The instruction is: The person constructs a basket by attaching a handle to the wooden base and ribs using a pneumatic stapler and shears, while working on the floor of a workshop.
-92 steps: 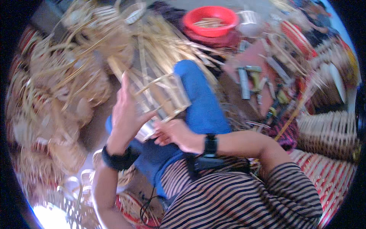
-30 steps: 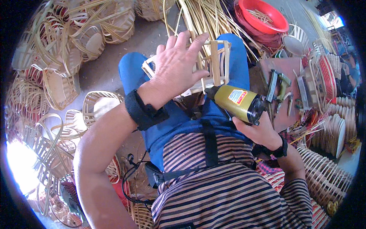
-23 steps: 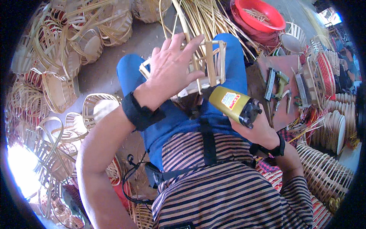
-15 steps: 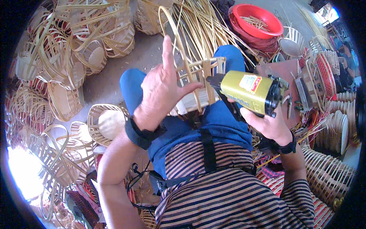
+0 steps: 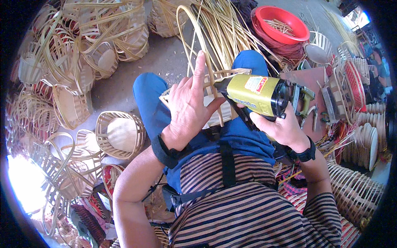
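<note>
A wooden-slat basket (image 5: 226, 114) with a tall hoop handle (image 5: 201, 31) rests tilted between my knees. My left hand (image 5: 185, 109) holds it by its near left side, index finger stretched up beside the handle and thumb reaching across the handle's lower part. The other fingers are bent, their tips partly hidden. My right hand (image 5: 280, 126) is wrapped round the grip of an olive-gold nail gun (image 5: 242, 91) with a black nose and rear. The gun lies nearly level, its nose at the handle where it meets the basket rim. Whether the nose presses there I cannot tell.
Finished baskets (image 5: 68, 89) pile up on the left, and one round-cornered basket (image 5: 120, 134) stands near my left elbow. Long canes (image 5: 223, 31) lie ahead. A red basin (image 5: 282, 24) with short sticks, pliers (image 5: 315, 115) and stacked wooden discs (image 5: 366, 144) are on the right.
The nail gun has moved left, its nose now at the basket handle. My left hand has shifted right and slightly down, and the basket has turned and tipped a little.
</note>
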A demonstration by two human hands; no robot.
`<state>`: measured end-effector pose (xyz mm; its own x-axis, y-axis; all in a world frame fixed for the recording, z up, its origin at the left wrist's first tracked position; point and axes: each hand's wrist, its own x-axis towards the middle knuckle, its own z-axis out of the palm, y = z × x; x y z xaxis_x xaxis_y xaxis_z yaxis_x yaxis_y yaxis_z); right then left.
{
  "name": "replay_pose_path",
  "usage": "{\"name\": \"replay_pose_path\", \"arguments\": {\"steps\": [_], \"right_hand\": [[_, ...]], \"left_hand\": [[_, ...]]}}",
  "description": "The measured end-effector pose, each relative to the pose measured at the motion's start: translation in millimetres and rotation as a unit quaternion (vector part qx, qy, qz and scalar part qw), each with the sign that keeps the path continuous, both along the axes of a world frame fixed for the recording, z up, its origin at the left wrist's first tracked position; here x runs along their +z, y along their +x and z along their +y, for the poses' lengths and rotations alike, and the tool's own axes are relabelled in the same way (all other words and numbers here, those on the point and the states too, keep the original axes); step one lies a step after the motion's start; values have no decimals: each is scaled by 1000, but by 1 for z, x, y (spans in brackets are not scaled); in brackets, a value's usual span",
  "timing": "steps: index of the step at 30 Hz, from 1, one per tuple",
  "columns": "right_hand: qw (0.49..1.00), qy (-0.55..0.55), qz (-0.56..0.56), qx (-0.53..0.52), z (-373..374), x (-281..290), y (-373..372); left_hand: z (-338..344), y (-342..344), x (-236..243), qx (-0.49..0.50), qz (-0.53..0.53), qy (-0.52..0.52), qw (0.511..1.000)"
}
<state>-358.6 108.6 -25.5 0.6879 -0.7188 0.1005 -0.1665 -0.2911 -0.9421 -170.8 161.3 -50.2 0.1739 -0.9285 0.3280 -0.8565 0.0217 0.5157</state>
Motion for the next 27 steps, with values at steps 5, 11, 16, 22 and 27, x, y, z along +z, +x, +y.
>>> {"name": "replay_pose_path", "arguments": {"steps": [5,11,16,22,27], "right_hand": [[1000,-22,7,8,3,9,6],[999,35,17,-8,3,7,-10],[973,97,90,-191,-19,-32,-92],[851,5,277,-446,-66,-139,-223],[743,-10,415,-525,-84,-210,-295]], "left_hand": [[0,0,1,-6,0,-5,1000],[2,20,8,-39,2,9,999],[22,87,2,-75,-54,12,996],[10,74,-10,-28,136,122,983],[-38,-9,-14,-66,-81,45,994]]}}
